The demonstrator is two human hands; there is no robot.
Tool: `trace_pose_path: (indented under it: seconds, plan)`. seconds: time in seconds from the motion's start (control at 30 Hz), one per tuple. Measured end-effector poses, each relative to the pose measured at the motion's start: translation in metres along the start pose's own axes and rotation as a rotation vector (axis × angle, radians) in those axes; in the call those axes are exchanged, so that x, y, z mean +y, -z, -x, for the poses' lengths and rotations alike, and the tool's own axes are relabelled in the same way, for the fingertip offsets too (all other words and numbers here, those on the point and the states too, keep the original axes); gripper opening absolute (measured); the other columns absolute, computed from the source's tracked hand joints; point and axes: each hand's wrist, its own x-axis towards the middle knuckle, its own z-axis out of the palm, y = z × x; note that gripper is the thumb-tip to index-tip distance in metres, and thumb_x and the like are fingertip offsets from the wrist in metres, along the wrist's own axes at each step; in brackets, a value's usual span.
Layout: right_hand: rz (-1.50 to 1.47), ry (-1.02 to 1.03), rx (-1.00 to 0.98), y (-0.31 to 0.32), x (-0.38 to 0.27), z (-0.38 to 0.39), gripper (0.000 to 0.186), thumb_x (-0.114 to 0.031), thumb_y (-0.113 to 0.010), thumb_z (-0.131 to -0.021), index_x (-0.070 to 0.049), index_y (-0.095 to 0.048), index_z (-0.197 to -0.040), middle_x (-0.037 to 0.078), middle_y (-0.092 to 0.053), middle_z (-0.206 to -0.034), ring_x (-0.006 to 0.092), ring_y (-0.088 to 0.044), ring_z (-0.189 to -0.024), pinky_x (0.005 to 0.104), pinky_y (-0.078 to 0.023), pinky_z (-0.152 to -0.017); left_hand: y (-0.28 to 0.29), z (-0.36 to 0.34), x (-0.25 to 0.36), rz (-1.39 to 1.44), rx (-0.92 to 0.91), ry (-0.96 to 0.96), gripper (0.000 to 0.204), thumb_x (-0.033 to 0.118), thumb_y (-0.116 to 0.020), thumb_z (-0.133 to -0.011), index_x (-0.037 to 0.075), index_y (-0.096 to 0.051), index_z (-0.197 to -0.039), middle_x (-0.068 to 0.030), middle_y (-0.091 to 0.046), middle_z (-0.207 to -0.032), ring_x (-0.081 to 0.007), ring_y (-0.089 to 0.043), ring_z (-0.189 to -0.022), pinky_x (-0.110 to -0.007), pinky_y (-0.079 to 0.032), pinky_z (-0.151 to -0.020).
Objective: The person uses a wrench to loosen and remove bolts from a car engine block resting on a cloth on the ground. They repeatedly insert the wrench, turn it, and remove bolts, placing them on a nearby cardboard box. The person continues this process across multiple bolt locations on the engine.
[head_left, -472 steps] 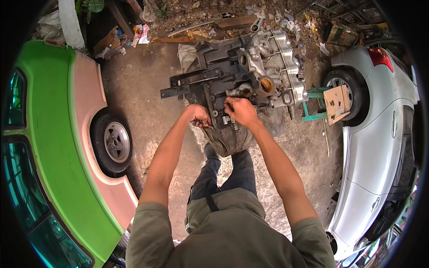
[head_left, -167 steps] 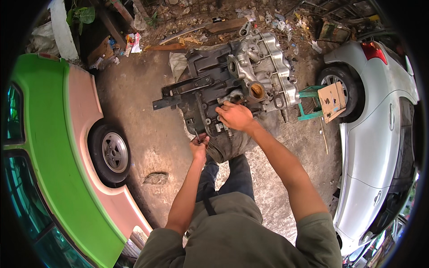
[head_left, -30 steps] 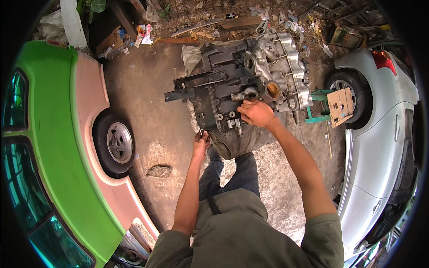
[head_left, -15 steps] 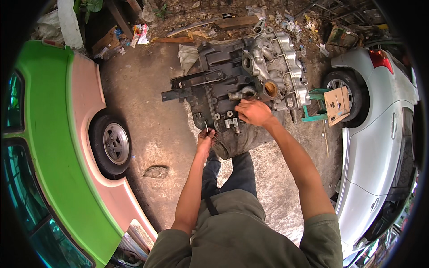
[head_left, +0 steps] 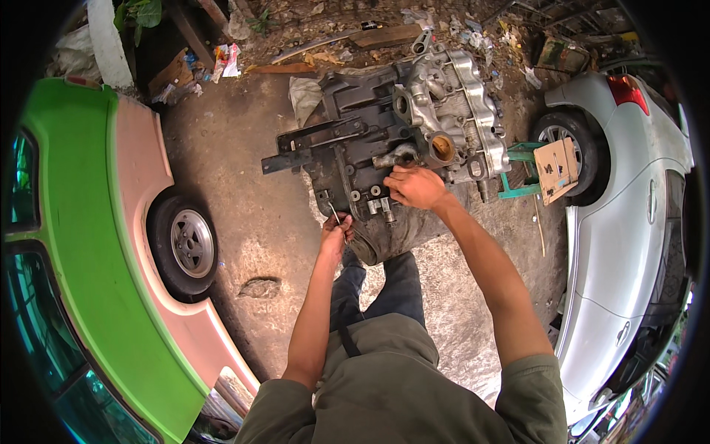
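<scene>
A dark engine block (head_left: 346, 167) lies in front of me, with a silver cylinder head and intake manifold (head_left: 475, 111) along its right side. At the block's near left corner, my left hand (head_left: 338, 229) is closed round a thin metal rod (head_left: 333, 212) whose tip points up toward the block. My right hand (head_left: 416, 187) rests with curled fingers beside a metal pipe elbow (head_left: 396, 157); whatever its fingertips grip is hidden. Just left of that hand, a small silver fitting (head_left: 382, 208) stands on the block.
A green and pink car (head_left: 137, 222) stands at the left, a silver car (head_left: 621, 244) at the right. Beside the engine is a green stool (head_left: 520, 170) with a cardboard piece (head_left: 556, 172) on it. Wood scraps (head_left: 392, 36) and litter lie at the back.
The rod in my left hand now leans more to the left and shows more of its length. My right hand stays at the same spot on the engine.
</scene>
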Motion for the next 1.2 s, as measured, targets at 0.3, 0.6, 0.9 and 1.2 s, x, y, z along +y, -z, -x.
trace_pose_path:
  seconds: [0.3, 0.6, 0.9, 1.2]
  plan:
    - [0.011, -0.01, 0.024, -0.002, 0.001, 0.001, 0.028, -0.022, -0.07, -0.082, -0.009, -0.063, -0.106, 0.004, -0.065, -0.095, 0.0227, -0.063, -0.101, 0.0372, -0.055, -0.083, 0.001, 0.014, 0.0, 0.038, 0.036, -0.098, 0.007, 0.007, -0.061, -0.097, 0.009, -0.055, -0.1, -0.002, -0.055, -0.079, -0.0138, -0.049, -0.065, -0.028, -0.039, -0.059]
    - [0.009, 0.0, 0.026, 0.0, 0.0, 0.0, 0.027, -0.022, -0.07, -0.083, -0.009, -0.063, -0.106, 0.004, -0.065, -0.096, 0.0229, -0.063, -0.101, 0.0375, -0.055, -0.082, -0.004, 0.015, -0.016, -0.085, 0.131, -0.19, 0.01, 0.014, -0.062, -0.098, 0.011, -0.055, -0.104, 0.001, -0.057, -0.083, -0.01, -0.049, -0.066, -0.026, -0.039, -0.057]
    - [-0.004, 0.03, 0.125, -0.004, 0.0, 0.0, 0.023, -0.02, -0.071, -0.079, -0.009, -0.061, -0.097, 0.004, -0.063, -0.089, 0.0226, -0.063, -0.094, 0.0369, -0.055, -0.076, -0.003, 0.016, -0.015, -0.091, 0.064, -0.206, 0.013, 0.017, -0.06, -0.1, 0.011, -0.051, -0.107, 0.0025, -0.05, -0.082, -0.0097, -0.046, -0.067, -0.026, -0.038, -0.058]
    - [0.006, 0.003, 0.03, -0.002, 0.001, 0.0, 0.029, -0.022, -0.071, -0.081, -0.009, -0.062, -0.105, 0.004, -0.064, -0.095, 0.0236, -0.064, -0.098, 0.0378, -0.055, -0.081, -0.012, 0.014, -0.021, 0.043, 0.115, -0.232, 0.011, 0.018, -0.055, -0.103, 0.009, -0.051, -0.108, 0.0006, -0.051, -0.082, -0.0092, -0.045, -0.066, -0.027, -0.039, -0.059]
